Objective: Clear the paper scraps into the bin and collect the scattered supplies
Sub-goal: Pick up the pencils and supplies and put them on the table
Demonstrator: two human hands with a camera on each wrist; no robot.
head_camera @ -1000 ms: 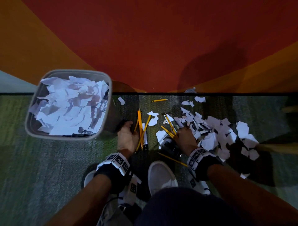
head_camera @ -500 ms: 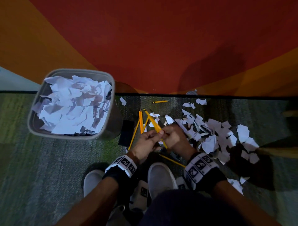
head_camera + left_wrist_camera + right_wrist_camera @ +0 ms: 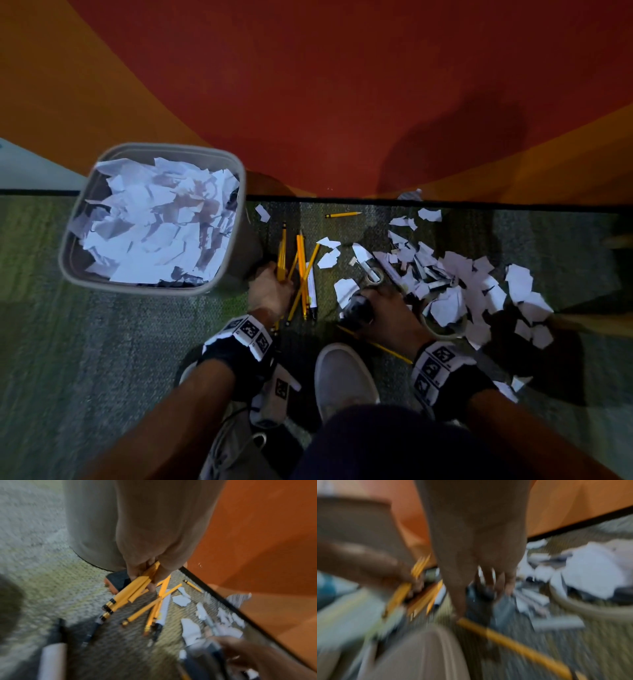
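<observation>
Pencils (image 3: 301,270) lie loose on the carpet (image 3: 85,342), long axes pointing mostly away from the person toward the wall, fanned and crossing, with a white pen (image 3: 311,291) alongside. They sit just right of the left hand (image 3: 270,294), which is the nearer hand to them. That hand's fingers (image 3: 152,586) are curled round a bundle (image 3: 130,592) of several yellow pencils, ends sticking out both sides of the fist. One more pencil (image 3: 342,215) lies crosswise farther out, near the wall's base, and another (image 3: 376,346) lies slanted under the right wrist beside a grey shoe (image 3: 342,377).

The right hand (image 3: 387,311) is down on the carpet at the near edge of the scrap heap, over a dark object (image 3: 358,308); blur hides whether its fingers grip it or only rest there. A tape roll (image 3: 375,275) sits just beyond those fingers.

Paper scraps (image 3: 472,287) spread widely to the right, well apart from the bin (image 3: 236,192), which stands at the left, just beside the left hand, already heaped with white paper. My judgement: pencil gathering comes first, scraps after.

Carpet is grey-green, low pile, dimly lit. An orange and red wall (image 3: 342,85) rises straight ahead.
</observation>
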